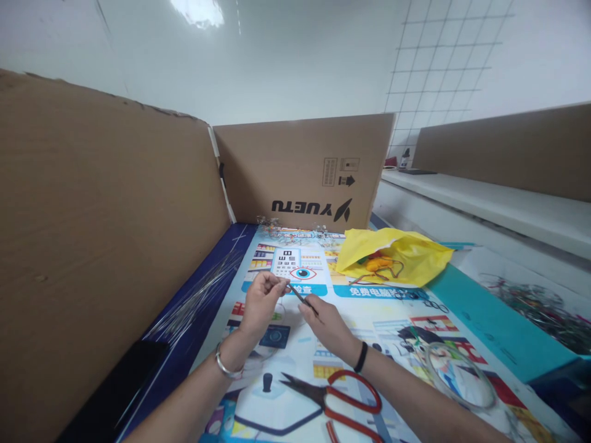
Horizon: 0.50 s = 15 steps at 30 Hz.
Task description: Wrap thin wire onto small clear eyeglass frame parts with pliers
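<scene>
Near the middle of the printed sheet, my left hand [264, 301] is closed in a pinch on a thin wire, of which a faint loop hangs below the fingers. My right hand [325, 323] is wrapped round a slim dark tool [300, 296] that points up and left, its tip at the left fingertips. Whether the tip grips the wire is too small to tell. Below the hands, red-handled scissors [330, 394] lie with their blades pointing left.
A yellow bag [410, 255] with orange cord lies at the back right. Straight wires [194, 301] lie on the left, a wire coil [459, 375] at the right. Cardboard panels [258, 160] stand behind and left. Tangled wires [540, 307] lie far right.
</scene>
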Available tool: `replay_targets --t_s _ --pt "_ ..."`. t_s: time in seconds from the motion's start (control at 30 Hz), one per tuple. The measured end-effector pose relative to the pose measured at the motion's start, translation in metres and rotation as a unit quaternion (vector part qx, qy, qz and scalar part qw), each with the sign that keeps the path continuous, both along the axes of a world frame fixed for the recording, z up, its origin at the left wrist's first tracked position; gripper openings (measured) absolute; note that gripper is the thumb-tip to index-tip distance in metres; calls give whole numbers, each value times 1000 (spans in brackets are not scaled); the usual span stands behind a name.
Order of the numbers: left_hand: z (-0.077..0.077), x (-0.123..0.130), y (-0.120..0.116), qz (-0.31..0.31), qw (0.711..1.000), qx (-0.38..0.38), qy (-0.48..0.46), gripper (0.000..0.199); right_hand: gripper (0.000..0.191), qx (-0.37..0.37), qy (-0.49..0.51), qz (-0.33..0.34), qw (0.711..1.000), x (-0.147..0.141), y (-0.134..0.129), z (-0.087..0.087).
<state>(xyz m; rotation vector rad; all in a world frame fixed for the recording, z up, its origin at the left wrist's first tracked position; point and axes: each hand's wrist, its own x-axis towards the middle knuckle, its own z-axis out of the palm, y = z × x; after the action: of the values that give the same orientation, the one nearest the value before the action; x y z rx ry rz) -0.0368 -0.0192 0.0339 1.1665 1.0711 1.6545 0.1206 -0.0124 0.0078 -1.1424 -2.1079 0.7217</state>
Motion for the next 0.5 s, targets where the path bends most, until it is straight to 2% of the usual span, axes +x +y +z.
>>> replay_targets --t_s 0.3,0.5 --pt "-2 -2 2 6 1000 4 30 22 27 18 -36 20 999 4 3 4" --pt "-5 -7 2 23 994 32 103 16 29 44 -98 23 994 7 6 9"
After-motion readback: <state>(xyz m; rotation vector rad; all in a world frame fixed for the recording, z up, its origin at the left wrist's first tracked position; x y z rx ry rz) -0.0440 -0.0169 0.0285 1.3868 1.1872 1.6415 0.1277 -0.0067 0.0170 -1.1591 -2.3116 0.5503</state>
